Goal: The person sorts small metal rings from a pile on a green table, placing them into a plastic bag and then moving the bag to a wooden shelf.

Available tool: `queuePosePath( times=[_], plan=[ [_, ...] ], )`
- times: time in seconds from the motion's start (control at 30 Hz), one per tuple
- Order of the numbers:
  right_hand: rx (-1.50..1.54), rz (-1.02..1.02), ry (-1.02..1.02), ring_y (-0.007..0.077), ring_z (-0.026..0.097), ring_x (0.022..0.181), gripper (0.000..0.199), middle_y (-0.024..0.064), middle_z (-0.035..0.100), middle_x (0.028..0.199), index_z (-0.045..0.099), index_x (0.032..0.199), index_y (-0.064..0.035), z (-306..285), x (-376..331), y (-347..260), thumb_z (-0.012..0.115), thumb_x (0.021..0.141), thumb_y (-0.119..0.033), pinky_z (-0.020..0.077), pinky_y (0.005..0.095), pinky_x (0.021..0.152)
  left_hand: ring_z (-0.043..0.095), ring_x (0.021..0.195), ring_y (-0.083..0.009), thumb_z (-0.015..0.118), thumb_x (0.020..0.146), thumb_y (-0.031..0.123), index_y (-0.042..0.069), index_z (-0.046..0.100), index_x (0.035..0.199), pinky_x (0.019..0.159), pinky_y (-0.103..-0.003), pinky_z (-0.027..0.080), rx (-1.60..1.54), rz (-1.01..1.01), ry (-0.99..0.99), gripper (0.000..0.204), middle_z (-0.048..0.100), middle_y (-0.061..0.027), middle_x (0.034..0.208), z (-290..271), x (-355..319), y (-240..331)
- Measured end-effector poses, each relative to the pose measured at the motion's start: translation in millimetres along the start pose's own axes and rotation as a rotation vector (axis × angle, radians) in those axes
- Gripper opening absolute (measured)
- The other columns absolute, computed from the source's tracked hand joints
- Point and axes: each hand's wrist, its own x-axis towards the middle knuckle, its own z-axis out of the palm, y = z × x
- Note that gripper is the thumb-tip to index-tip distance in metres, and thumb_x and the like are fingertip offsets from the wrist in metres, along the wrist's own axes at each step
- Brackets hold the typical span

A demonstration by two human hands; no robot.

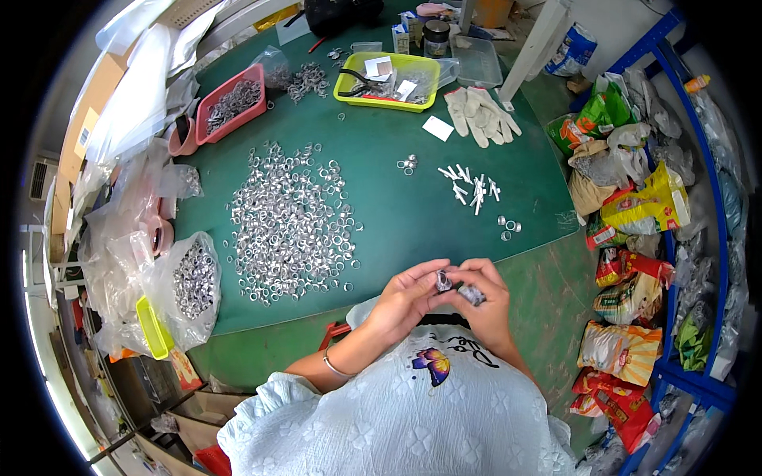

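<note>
Close to my body, both hands meet just off the table's near edge. My left hand [402, 300] is closed, pinching a shiny silver metal ring [443, 281] between thumb and fingertips. My right hand [488, 300] curls around a small grey-and-dark piece [471, 295], whose kind I cannot make out, its fingertips meeting the left hand's at the ring. To the left a wide spread of loose silver rings [290, 226] covers the green table. Beyond my hands lie several short white sticks [476, 190], a few rings [508, 228] near them and a small ring group [408, 164] farther left.
A pink basket [259, 75] of metal parts and a yellow-green basket [345, 83] with black-handled pliers stand at the back, near white gloves [480, 119]. A clear bag of rings [194, 282] sits at the table's left edge. Blue shelving [721, 238] with bags runs along the right.
</note>
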Motion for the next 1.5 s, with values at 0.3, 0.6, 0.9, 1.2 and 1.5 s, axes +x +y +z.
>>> queuePosePath(
  times=[0.3,0.6,0.9,1.2,1.5],
  plan=[
    [-0.151,0.057,-0.08,0.0173,0.055,0.075,0.026,0.0071,0.052,0.088,0.062,0.087,-0.0009,12.0,-0.3,14.4,0.073,0.064,0.001,0.0441,0.0259,0.062,0.053,0.089,-0.0055,0.056,0.089,0.027,0.008,0.058,0.108,0.071,-0.022,0.041,0.214,-0.216,-0.047,0.027,0.058,0.0009,0.101,-23.7,1.5,-6.7],
    [0.745,0.605,-0.325,0.0097,0.047,0.082,0.043,0.0066,0.047,0.1,0.042,0.122,0.0013,47.2,18.3,20.2,0.051,0.081,0.006,0.0386,0.0206,0.07,0.05,0.078,-0.0062,0.06,0.086,0.015,0.006,0.051,0.12,0.075,-0.023,0.044,-0.017,0.101,0.149,0.036,0.059,-0.0012,0.099,-68.7,-22.4,14.1],
    [0.787,0.83,-0.652,0.011,0.05,0.076,0.024,0.0049,0.051,0.094,0.047,0.116,-0.0005,141.0,33.5,25.6,0.044,0.093,-0.007,0.0414,0.0234,0.064,0.046,0.075,-0.0066,0.045,0.095,0.026,0.005,0.047,0.117,0.068,-0.021,0.041,0.265,0.533,0.403,0.031,0.051,-0.0003,0.09,-111.6,-57.8,21.5],
    [0.339,0.581,-0.879,0.0087,0.051,0.085,0.042,0.0045,0.054,0.104,0.044,0.122,-0.0008,193.7,1.2,42.7,0.058,0.082,0.0,0.043,0.0199,0.069,0.046,0.101,-0.0111,0.034,0.098,0.031,0.003,0.042,0.121,0.088,-0.026,0.037,0.083,0.739,0.62,0.037,0.049,-0.0046,0.113,-114.4,-86.6,-12.6],
    [0.535,0.771,-1.248,0.004,0.041,0.048,0.018,-0.001,0.049,0.07,0.053,0.103,-0.0005,244.6,-44.3,7.2,0.056,0.088,-0.008,0.029,0.0178,0.038,0.054,0.109,-0.0249,0.038,0.096,0.031,0.002,0.042,0.114,0.089,-0.034,0.045,-0.508,1.099,0.752,0.034,0.051,-0.013,0.118,-125.8,-167.2,-39.1]
  ],
)
